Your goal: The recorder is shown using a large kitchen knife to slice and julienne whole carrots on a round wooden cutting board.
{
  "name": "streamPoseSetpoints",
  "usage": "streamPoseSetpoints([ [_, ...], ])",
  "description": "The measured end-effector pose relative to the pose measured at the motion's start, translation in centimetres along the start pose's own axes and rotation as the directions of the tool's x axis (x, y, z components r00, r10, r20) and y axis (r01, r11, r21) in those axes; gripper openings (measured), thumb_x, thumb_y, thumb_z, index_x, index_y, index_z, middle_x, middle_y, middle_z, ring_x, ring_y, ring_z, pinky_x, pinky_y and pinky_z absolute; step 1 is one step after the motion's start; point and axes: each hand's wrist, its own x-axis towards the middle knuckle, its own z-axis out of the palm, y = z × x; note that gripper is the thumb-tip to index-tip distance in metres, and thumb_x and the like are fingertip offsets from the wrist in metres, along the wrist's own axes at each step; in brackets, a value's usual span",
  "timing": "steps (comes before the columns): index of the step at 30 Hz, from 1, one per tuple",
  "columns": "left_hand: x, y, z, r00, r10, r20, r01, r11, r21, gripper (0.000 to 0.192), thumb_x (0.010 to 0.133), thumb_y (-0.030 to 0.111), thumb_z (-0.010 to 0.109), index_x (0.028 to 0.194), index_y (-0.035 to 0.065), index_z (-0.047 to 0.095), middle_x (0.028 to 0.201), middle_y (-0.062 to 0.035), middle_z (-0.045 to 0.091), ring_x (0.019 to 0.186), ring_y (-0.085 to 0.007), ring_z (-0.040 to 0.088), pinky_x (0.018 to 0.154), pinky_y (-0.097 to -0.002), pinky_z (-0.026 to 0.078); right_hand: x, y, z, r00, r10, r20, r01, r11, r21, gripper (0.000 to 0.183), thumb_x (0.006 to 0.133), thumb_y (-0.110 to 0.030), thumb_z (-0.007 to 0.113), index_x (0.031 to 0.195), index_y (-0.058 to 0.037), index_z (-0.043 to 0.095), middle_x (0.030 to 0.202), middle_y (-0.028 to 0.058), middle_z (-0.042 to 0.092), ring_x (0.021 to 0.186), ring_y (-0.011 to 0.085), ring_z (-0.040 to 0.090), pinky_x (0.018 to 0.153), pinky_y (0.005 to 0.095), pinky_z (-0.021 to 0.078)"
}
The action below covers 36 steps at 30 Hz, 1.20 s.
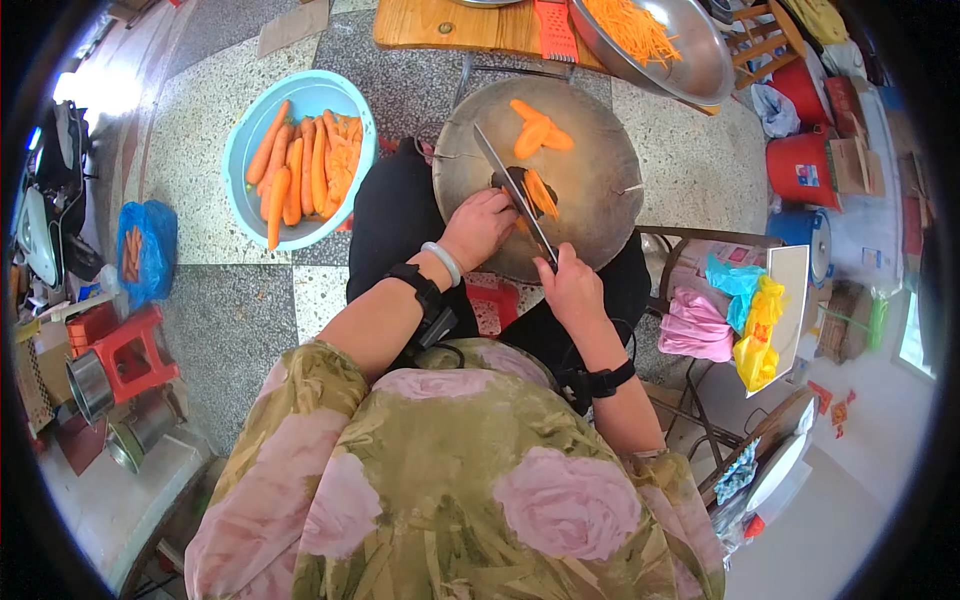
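Note:
A round wooden chopping block (600,169) lies before me, over my knees. My right hand (574,289) grips the handle of a kitchen knife (504,171), whose long blade slants up and left across the block. Against the blade's left side, the curled fingers of my left hand (478,227) press down on carrot partly hidden beneath them. Thin carrot strips (541,193) lie just right of the blade, by a dark patch on the wood. Farther up the block rest a few overlapping carrot slices (541,133).
Left of the block, a light blue basin (234,176) holds several whole carrots (306,169) and peelings. Beyond it stands a wooden bench (465,26) with a red grater (556,30) and a steel bowl (701,64) of shredded carrot (634,34). Plastic bags (696,324) lie at right.

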Motion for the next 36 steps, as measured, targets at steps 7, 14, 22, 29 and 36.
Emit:
streamPoseSetpoints([
  [7, 0.0, 0.0, -0.2, 0.999, -0.029, 0.042, 0.03, 0.999, -0.015, 0.016, 0.071, 0.011, 0.068, 0.086, 0.0062, 0.065, 0.097, -0.0075, 0.058, 0.096, -0.0279, 0.056, 0.085, -0.0376, 0.048, 2.8, -0.6, 1.5, 0.994, -0.036, -0.1, 0.042, 0.997, 0.059, 0.035, 0.089, -0.036, 0.058, 0.088, -0.0021, 0.048, 0.072, 0.0232, 0.063, 0.072, 0.0421, 0.063, 0.064, 0.05, 0.0506],
  [14, -0.1, 0.1, -0.2, 1.0, -0.015, 0.004, 0.015, 1.0, -0.017, 0.017, 0.07, 0.011, 0.068, 0.086, 0.0065, 0.065, 0.096, -0.0076, 0.059, 0.095, -0.028, 0.057, 0.084, -0.0374, 0.048, 0.2, -0.1, -0.1, 0.999, 0.034, 0.03, -0.035, 0.998, 0.047, 0.036, 0.089, -0.036, 0.058, 0.091, -0.0019, 0.048, 0.074, 0.0237, 0.064, 0.073, 0.0418, 0.064, 0.064, 0.0499, 0.0506],
  [22, -0.1, 0.0, -0.3, 0.999, -0.009, 0.032, 0.009, 1.0, -0.026, 0.018, 0.07, 0.009, 0.068, 0.088, 0.0067, 0.065, 0.098, -0.0076, 0.059, 0.095, -0.028, 0.057, 0.085, -0.0374, 0.048, 3.2, -1.2, 1.4, 0.996, -0.029, -0.083, 0.032, 0.999, 0.025, 0.036, 0.089, -0.037, 0.058, 0.091, -0.0024, 0.049, 0.074, 0.0243, 0.063, 0.074, 0.0412, 0.064, 0.065, 0.0497, 0.0506],
  [29, -0.4, 0.1, -0.2, 0.999, -0.032, 0.038, 0.032, 0.999, -0.005, 0.022, 0.07, 0.01, 0.067, 0.092, 0.0066, 0.065, 0.098, -0.0078, 0.059, 0.096, -0.0282, 0.057, 0.086, -0.0377, 0.048, -0.3, 0.3, 0.3, 1.0, -0.003, -0.004, 0.003, 0.997, 0.08, 0.036, 0.089, -0.037, 0.058, 0.089, -0.0024, 0.049, 0.073, 0.023, 0.064, 0.07, 0.0413, 0.064, 0.062, 0.0495, 0.0507],
  [36, 0.0, 0.0, -0.5, 0.998, -0.039, 0.049, 0.041, 0.998, -0.044, 0.019, 0.071, 0.009, 0.067, 0.089, 0.0055, 0.065, 0.099, -0.0082, 0.06, 0.096, -0.028, 0.058, 0.086, -0.0382, 0.048, 1.8, -1.0, 1.5, 0.998, -0.01, -0.068, 0.011, 1.0, 0.021, 0.035, 0.088, -0.037, 0.058, 0.089, -0.0025, 0.049, 0.071, 0.0217, 0.064, 0.068, 0.0415, 0.063, 0.06, 0.0497, 0.0506],
])
